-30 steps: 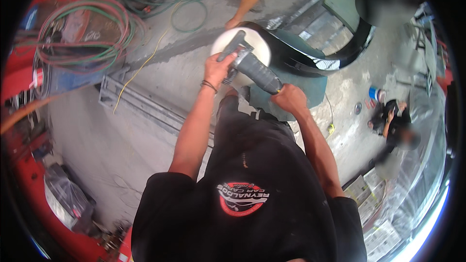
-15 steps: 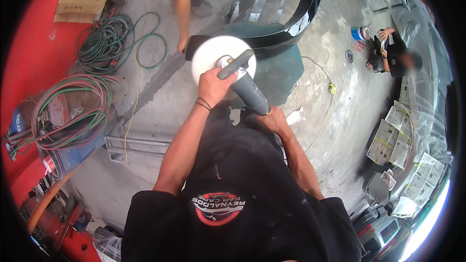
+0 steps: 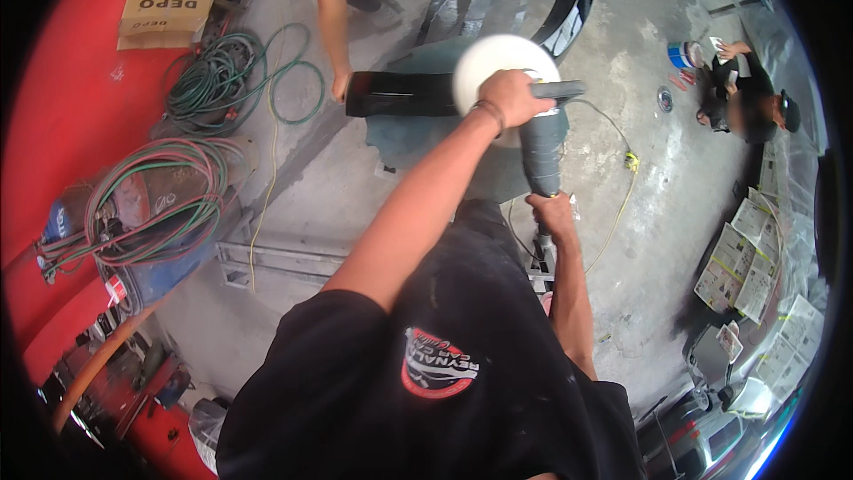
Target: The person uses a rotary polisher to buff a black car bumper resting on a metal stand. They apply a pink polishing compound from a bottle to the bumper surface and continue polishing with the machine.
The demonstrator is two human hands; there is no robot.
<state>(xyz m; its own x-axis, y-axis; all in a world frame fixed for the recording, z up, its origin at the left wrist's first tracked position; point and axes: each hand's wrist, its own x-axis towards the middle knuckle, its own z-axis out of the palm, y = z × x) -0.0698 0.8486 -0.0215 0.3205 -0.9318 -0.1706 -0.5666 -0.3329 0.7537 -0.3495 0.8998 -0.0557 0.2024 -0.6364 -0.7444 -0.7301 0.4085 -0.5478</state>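
With my left hand [image 3: 514,98] closed on its side handle, I hold a dark polisher [image 3: 540,156]. Wrapped round the rear end of its body is my right hand [image 3: 553,213]. The polisher's round white pad [image 3: 480,67] lies over a glossy black curved car part [image 3: 400,94] and hides some of it. A co-worker's hand [image 3: 340,86] grips that part's left end. Beneath it spreads a dark green sheet [image 3: 400,133].
Coiled green hoses [image 3: 213,80] and red-green hoses [image 3: 151,196] lie at left, near a cardboard box [image 3: 164,13]. A yellow cord [image 3: 633,180] trails at right. Another person [image 3: 751,93] crouches far right beside a paint can [image 3: 684,55]. A metal frame [image 3: 275,262] stands lower left.
The polisher and both my hands have moved to the right along the black part. Its left stretch, covered by the pad before, now shows. The co-worker's hand stays at its end.
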